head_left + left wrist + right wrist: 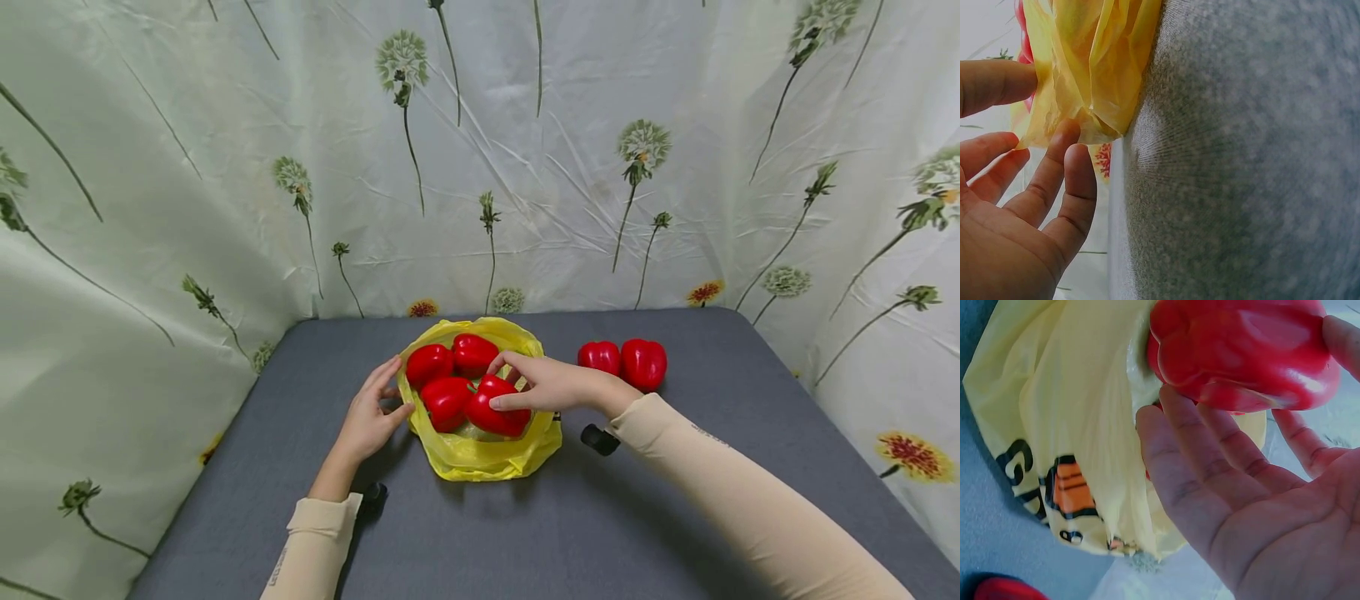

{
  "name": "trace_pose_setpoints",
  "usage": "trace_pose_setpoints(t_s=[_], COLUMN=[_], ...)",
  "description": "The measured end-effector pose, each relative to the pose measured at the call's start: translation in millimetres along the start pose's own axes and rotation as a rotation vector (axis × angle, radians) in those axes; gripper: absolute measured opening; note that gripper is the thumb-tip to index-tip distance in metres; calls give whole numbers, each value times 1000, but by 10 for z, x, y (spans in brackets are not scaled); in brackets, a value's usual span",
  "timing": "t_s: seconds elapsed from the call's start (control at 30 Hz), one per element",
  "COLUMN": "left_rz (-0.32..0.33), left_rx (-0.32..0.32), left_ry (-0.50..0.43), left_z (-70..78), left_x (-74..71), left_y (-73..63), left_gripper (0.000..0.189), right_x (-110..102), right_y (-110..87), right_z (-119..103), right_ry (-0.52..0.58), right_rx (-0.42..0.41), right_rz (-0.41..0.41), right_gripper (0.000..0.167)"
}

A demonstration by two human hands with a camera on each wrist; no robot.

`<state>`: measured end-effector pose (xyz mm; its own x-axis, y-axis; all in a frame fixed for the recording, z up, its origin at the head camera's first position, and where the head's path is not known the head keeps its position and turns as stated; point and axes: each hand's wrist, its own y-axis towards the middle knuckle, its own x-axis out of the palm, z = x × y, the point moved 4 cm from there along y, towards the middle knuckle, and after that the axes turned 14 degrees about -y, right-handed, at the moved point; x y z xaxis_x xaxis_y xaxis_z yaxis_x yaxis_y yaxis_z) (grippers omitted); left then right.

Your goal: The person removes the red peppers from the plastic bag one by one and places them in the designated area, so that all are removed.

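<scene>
A yellow plastic bag (487, 465) stands on the table with its mouth spread, several red bell peppers (447, 403) inside. Over its right part, my right hand (555, 385) holds a red bell pepper (1241, 350) between thumb and fingers. That pepper overlaps the bag's mouth in the head view. On the left side, my left hand (367, 421) has thumb and fingertips against the bag's outer wall (1100, 69), fingers loosely bent. Black lettering and an orange print show on the bag in the right wrist view.
Two more red bell peppers (643, 365) lie side by side on the grey table (495, 542), right of the bag. Behind the table hangs a pale curtain (465, 167) with dandelion prints. Black bands (598, 440) are at both wrists.
</scene>
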<state>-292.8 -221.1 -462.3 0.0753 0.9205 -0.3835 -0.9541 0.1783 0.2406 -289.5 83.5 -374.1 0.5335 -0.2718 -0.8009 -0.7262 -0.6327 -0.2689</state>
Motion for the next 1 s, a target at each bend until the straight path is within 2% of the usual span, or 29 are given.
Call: trace_pose_setpoints(t_s=[0.2, 0.57, 0.77, 1.0], left_rz=[1, -10, -10, -4], left_rx=[4, -51, -49, -14], left_ry=[1, -11, -8, 10], left_z=[-4, 3, 4, 12], left_x=[3, 12, 13, 4], left_y=[10, 10, 9, 6], left_gripper=[82, 84, 84, 83], right_x=[-94, -249, -331, -426], right_y=[-77, -236, -303, -395], right_z=[75, 302, 427, 542], right_ry=[16, 13, 77, 106], right_rx=[-6, 40, 73, 97], right_rz=[41, 126, 146, 176], right_gripper=[59, 61, 60, 60])
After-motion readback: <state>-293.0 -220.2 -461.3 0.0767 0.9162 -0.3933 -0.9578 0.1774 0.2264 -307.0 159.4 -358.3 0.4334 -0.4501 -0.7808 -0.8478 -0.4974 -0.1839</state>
